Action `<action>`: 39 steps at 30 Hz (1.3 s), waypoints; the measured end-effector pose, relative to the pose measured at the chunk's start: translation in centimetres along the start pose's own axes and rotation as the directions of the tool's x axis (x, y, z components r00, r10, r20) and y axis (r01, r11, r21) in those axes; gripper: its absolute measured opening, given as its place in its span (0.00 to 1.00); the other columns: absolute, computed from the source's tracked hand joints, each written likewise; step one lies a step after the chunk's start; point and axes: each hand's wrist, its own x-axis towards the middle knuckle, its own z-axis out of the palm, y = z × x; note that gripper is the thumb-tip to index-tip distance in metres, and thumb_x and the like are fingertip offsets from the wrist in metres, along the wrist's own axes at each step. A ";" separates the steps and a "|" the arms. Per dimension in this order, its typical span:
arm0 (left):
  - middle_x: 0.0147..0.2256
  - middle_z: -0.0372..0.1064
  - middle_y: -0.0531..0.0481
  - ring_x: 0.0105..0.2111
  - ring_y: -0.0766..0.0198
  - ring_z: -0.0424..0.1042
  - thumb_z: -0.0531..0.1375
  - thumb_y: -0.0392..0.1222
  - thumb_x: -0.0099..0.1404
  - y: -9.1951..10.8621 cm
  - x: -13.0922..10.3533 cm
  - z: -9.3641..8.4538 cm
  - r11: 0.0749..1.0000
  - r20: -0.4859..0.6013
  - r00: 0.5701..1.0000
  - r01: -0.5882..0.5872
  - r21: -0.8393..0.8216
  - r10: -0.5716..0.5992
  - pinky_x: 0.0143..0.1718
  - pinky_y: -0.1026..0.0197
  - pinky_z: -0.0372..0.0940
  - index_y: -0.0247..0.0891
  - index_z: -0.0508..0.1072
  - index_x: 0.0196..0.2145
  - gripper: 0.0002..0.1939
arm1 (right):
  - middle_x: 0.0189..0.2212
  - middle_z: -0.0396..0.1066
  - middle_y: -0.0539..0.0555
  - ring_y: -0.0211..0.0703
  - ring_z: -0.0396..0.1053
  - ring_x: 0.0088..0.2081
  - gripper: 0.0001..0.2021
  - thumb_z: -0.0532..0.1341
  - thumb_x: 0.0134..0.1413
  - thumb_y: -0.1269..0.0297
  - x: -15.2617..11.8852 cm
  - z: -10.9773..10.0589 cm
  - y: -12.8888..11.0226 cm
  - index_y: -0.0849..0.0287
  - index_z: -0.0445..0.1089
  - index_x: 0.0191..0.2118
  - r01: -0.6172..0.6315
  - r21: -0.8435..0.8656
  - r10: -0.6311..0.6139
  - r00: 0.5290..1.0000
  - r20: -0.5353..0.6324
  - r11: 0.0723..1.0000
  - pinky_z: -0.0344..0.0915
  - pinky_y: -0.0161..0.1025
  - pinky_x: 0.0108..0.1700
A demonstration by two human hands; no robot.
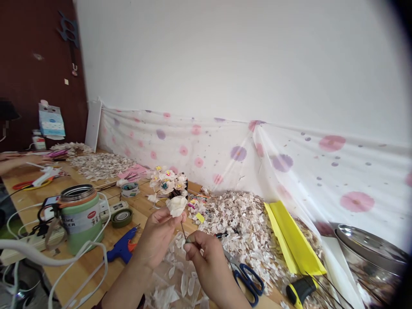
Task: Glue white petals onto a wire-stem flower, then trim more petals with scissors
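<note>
A white handmade flower point(177, 206) on a thin dark stem point(183, 228) is held up in front of me. My left hand point(160, 231) has its fingers closed around the base of the bloom. Lower down, my right hand point(206, 253) pinches the stem between thumb and forefinger. Just behind the bloom stands a bunch of finished flowers point(169, 182) with coloured centres. Loose pale petals point(184, 268) lie on the table beneath my hands. Blue-handled scissors point(247, 281) rest by my right wrist, and a blue glue gun point(124, 246) lies left of my left forearm.
A large petal heap point(240, 219) spreads at right, beside folded yellow paper point(294, 240) and a yellow-black handled tool point(301, 291). At left are a green jar point(82, 223), white cables point(104, 244) and green tape point(121, 217). Another person's arm point(16, 164) reaches in at far left.
</note>
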 end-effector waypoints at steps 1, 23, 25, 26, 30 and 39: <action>0.21 0.74 0.54 0.29 0.67 0.70 0.76 0.44 0.37 0.2 0.0 -0.1 1.000 0.008 1.000 0.012 0.010 -0.012 0.38 0.67 0.63 0.38 0.79 0.20 0.13 | 0.20 0.62 0.47 0.37 0.60 0.25 0.10 0.56 0.54 0.75 0.0 0.0 0.0 0.58 0.61 0.23 0.000 0.003 0.000 1.000 0.006 1.000 0.52 0.32 0.29; 0.36 0.78 0.47 0.39 0.51 0.74 0.68 0.31 0.46 -0.4 -2.4 0.7 0.984 0.217 0.973 -0.117 0.138 0.085 0.41 0.55 0.67 0.41 0.82 0.31 0.12 | 0.31 0.67 0.53 0.43 0.66 0.35 0.14 0.60 0.54 0.78 -2.4 -0.8 -1.6 0.59 0.69 0.46 0.512 -0.670 -0.828 0.469 -0.307 0.538 0.66 0.42 0.38; 0.33 0.77 0.48 0.37 0.53 0.73 0.67 0.31 0.46 -0.7 -2.5 0.6 0.979 0.216 0.971 -0.135 0.152 0.100 0.40 0.57 0.66 0.40 0.82 0.30 0.11 | 0.32 0.67 0.54 0.44 0.67 0.36 0.12 0.60 0.55 0.77 -2.3 -0.6 -1.7 0.60 0.70 0.45 0.491 -0.680 -0.820 0.481 -0.309 0.544 0.66 0.42 0.38; 0.30 0.77 0.49 0.36 0.54 0.73 0.67 0.30 0.46 -0.8 -2.5 0.5 0.978 0.209 0.973 -0.134 0.158 0.100 0.38 0.58 0.66 0.40 0.82 0.29 0.11 | 0.33 0.67 0.55 0.44 0.67 0.36 0.12 0.59 0.56 0.76 -2.2 -0.6 -1.7 0.60 0.70 0.45 0.487 -0.677 -0.814 0.493 -0.307 0.551 0.66 0.42 0.38; 0.29 0.75 0.50 0.32 0.57 0.71 0.67 0.30 0.45 -1.5 -2.4 0.4 0.985 0.181 0.982 -0.084 0.154 0.055 0.36 0.59 0.66 0.40 0.82 0.31 0.13 | 0.34 0.67 0.56 0.45 0.67 0.37 0.12 0.56 0.56 0.76 -2.1 -1.0 -1.8 0.61 0.69 0.45 0.470 -0.645 -0.776 0.535 -0.335 0.603 0.67 0.43 0.38; 0.31 0.76 0.49 0.33 0.56 0.72 0.66 0.31 0.47 -1.6 -2.8 0.9 0.981 0.198 0.980 -0.054 0.185 0.017 0.36 0.59 0.65 0.39 0.81 0.32 0.12 | 0.35 0.67 0.57 0.47 0.66 0.39 0.10 0.56 0.57 0.75 -2.4 -1.1 -2.1 0.61 0.68 0.45 0.460 -0.629 -0.744 0.591 -0.310 0.627 0.66 0.44 0.41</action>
